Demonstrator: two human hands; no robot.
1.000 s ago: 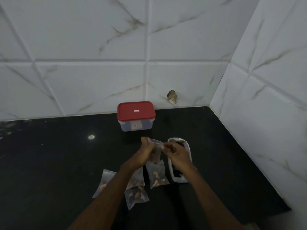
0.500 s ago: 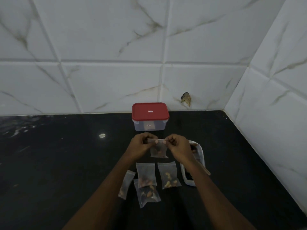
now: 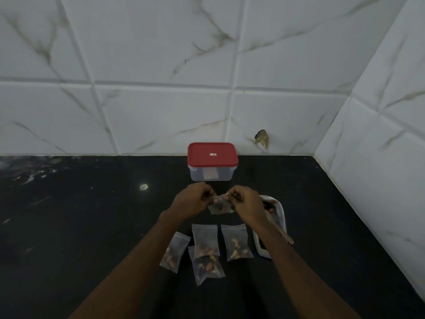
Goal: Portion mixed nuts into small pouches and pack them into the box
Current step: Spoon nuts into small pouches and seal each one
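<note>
A small clear pouch (image 3: pixel 220 207) with a few nuts hangs above the black counter. My left hand (image 3: pixel 194 200) pinches its top edge at the left, and my right hand (image 3: pixel 245 203) pinches the same edge at the right. Several filled pouches (image 3: pixel 205 241) lie flat on the counter just below my hands. A clear box with a red lid (image 3: pixel 212 155) stands closed behind my hands, against the wall. To the right lies a white tray of mixed nuts (image 3: pixel 279 211) with a wooden spoon (image 3: pixel 284 234) in it, partly hidden by my right forearm.
The black counter (image 3: pixel 80 226) runs left and toward me. White marble tile walls close the back and the right side, meeting in a corner at the back right. A small bright spot (image 3: pixel 144 186) shows on the counter left of the box.
Both hands came level and now pinch the pouch's top edge from either side. The camera view has shifted, so the box and the pouches sit further right in the frame.
</note>
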